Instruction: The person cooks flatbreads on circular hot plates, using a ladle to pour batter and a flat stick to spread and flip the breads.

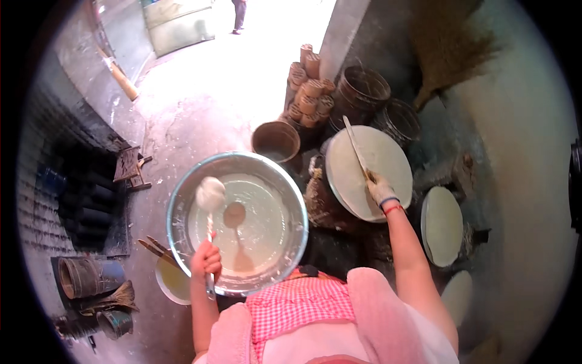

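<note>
My left hand [207,261] is closed around the handle of a tool with a white, rounded cloth-like head [210,194], held over a large metal basin [298,218] of pale liquid. The liquid bears the tool's shadow or reflection. My right hand [379,187], in a whitish glove, grips a long flat wooden stick [354,141]. That stick lies over a round pale surface [386,157], perhaps a griddle covered with batter or a lid; I cannot tell which. Whether the stick touches it is unclear.
A brown bucket [276,141] stands beyond the basin, near stacked perforated briquettes [313,88]. Dark bins [363,84] are behind the round surface. More pale discs [442,226] line the right side. At left are a small wooden stool [128,168] and a tipped bucket [91,277]. A person [239,16] stands far off outside.
</note>
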`<state>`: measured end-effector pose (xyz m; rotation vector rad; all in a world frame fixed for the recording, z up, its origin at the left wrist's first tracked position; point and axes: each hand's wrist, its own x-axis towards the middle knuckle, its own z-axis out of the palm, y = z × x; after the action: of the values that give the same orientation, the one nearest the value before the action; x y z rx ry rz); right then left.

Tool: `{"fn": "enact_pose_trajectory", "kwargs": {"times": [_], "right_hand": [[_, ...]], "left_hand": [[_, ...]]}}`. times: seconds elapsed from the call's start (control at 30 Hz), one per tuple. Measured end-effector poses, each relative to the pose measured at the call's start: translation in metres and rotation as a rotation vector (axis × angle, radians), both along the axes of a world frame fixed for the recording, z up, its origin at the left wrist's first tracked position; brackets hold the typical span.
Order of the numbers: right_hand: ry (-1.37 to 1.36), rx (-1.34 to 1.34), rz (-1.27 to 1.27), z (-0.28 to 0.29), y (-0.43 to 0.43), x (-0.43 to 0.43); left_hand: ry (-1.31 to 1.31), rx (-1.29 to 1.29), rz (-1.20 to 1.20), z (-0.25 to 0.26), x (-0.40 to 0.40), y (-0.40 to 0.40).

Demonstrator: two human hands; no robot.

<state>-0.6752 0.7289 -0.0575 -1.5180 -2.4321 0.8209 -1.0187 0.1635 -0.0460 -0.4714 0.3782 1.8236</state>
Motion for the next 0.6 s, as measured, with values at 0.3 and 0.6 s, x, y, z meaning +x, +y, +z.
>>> {"fn": "enact_pose_trajectory", "kwargs": {"times": [0.3, 0.6], "right_hand": [[0.241, -0.124, 0.153, 0.024, -0.113, 0.040], [0.571, -0.346, -0.448, 0.058, -0.223, 0.037]], "left_hand": [[-0.051, -0.029, 0.053, -0.029, 0.001, -0.059], [0.588, 0.160, 0.036, 0.056, 0.013, -0.055]]}}
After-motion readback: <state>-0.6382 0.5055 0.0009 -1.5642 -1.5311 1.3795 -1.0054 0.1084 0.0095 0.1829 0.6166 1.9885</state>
